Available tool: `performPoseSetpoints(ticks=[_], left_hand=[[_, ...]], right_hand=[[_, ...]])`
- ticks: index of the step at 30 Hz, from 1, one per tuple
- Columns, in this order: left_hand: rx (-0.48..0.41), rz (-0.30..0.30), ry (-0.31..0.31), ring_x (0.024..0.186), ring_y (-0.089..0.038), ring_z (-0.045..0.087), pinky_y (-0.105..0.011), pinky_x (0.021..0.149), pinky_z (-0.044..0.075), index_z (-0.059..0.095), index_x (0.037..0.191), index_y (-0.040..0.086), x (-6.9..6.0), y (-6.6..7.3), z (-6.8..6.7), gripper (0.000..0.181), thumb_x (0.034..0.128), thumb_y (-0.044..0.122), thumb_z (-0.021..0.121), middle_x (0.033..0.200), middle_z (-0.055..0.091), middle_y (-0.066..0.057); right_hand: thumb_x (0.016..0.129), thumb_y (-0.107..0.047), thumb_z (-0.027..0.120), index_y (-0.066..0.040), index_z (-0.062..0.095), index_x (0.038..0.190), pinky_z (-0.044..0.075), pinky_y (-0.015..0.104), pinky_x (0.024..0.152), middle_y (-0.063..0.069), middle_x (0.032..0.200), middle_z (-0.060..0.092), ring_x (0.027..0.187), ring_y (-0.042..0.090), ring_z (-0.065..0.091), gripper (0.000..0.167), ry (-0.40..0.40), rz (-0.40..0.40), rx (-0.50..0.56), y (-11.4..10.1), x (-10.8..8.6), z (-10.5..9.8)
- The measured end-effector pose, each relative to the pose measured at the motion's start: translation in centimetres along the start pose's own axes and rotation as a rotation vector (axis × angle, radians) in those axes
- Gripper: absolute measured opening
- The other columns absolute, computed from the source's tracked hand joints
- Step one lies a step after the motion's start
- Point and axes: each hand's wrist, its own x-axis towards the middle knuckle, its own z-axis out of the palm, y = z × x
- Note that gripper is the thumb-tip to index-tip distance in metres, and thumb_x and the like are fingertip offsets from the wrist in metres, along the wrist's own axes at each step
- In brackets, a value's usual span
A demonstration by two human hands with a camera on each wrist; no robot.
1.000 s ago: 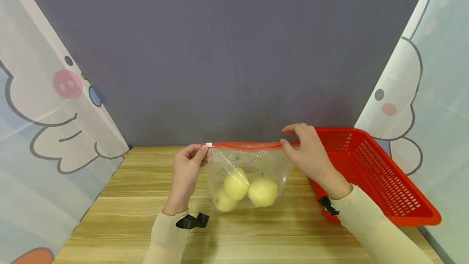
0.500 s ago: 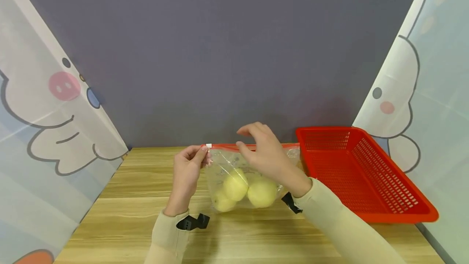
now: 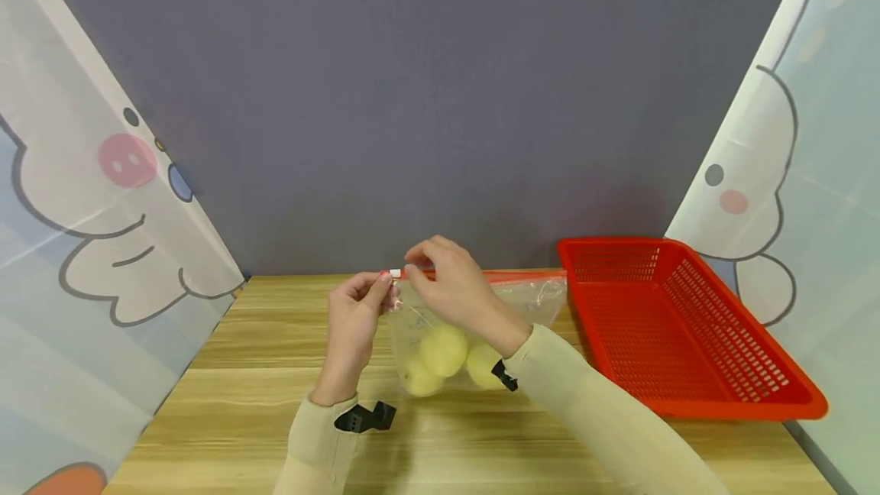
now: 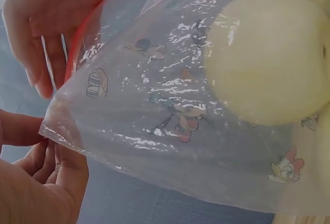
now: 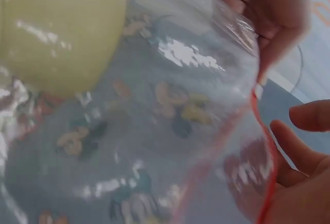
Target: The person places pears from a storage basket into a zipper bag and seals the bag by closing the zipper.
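My left hand (image 3: 354, 319) pinches the upper left corner of a clear zip bag (image 3: 529, 296) between thumb and fingers. A white slider (image 3: 395, 273) sits on the bag's red zip strip (image 3: 509, 276), close to those fingertips. Inside the bag lie several pale yellow round fruits (image 3: 443, 350); their kind is unclear. My right hand (image 3: 454, 285) is over the strip near the slider, thumb and fingers apart. In the right wrist view, my right hand (image 5: 304, 182) is beside the red edge, some fingers seen through the plastic. Cartoon prints (image 4: 183, 121) show on the bag.
A red plastic basket (image 3: 660, 334) with slotted walls stands to the right on the wooden table (image 3: 241, 380). Behind the table rises a grey backdrop (image 3: 440, 113). Curtains with cartoon figures hang at the left (image 3: 82, 197) and right (image 3: 742, 174).
My right hand has moved left along the zip strip, from the bag's right corner to near the slider. My left hand keeps its hold on the left corner.
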Motion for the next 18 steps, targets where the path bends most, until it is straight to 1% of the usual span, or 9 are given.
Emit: performPoseSetpoints(ticks=[2,4,8,10,14,18], left_hand=[[0.002,0.012,-0.003,0.062,-0.013,0.063,-0.021,0.057,0.057,0.067,0.097,-0.014,-0.08,-0.04,-0.02,0.02,0.1008,0.005,0.063,0.075,0.066,-0.007],[0.0,0.021,-0.007,0.062,-0.013,0.063,-0.022,0.057,0.057,0.068,0.098,-0.014,-0.16,0.0,-0.02,0.02,0.1009,0.005,0.063,0.075,0.066,-0.006],[-0.005,0.024,-0.012,0.061,-0.014,0.063,-0.022,0.058,0.057,0.068,0.097,-0.014,-0.27,0.16,-0.06,0.018,0.1007,0.004,0.063,0.075,0.066,-0.007],[0.0,0.026,-0.01,0.061,-0.014,0.063,-0.022,0.058,0.058,0.068,0.097,-0.014,-0.26,0.24,-0.01,0.018,0.1005,0.004,0.063,0.074,0.066,-0.007],[0.026,0.03,-0.002,0.061,-0.013,0.063,-0.023,0.058,0.058,0.068,0.095,-0.013,-0.25,0.33,0.1,0.018,0.1,0.004,0.064,0.073,0.066,-0.006],[0.049,0.044,-0.002,0.06,-0.014,0.063,-0.024,0.058,0.059,0.069,0.094,-0.013,-0.3,0.41,0.13,0.018,0.1,0.004,0.064,0.072,0.066,-0.006]], right_hand=[[0.101,-0.02,0.061,-0.007,0.071,0.113,0.055,0.034,0.087,0.002,0.108,0.065,0.1,0.018,0.062,0.02,0.003,-0.008,-0.008,0.08,0.21,0.46],[0.101,-0.02,0.06,-0.007,0.071,0.113,0.054,0.035,0.087,0.002,0.108,0.066,0.1,0.018,0.06,0.021,0.001,-0.01,-0.025,0.15,0.38,0.76],[0.102,-0.022,0.06,-0.007,0.071,0.119,0.054,0.034,0.088,0.002,0.112,0.067,0.102,0.018,0.061,0.025,-0.034,0.004,-0.018,0.22,0.64,0.95],[0.103,-0.022,0.06,-0.007,0.072,0.119,0.055,0.032,0.086,0.002,0.111,0.067,0.099,0.017,0.062,0.025,-0.05,0.007,-0.006,0.28,0.77,0.99],[0.103,-0.022,0.061,-0.009,0.074,0.111,0.055,0.03,0.08,0.001,0.103,0.067,0.09,0.015,0.061,0.02,-0.064,0.002,0.004,0.51,0.96,1.17],[0.103,-0.023,0.063,-0.01,0.074,0.107,0.053,0.03,0.078,-0.001,0.1,0.066,0.088,0.014,0.059,0.018,-0.085,0.008,0.005,0.66,1.1,1.26]])
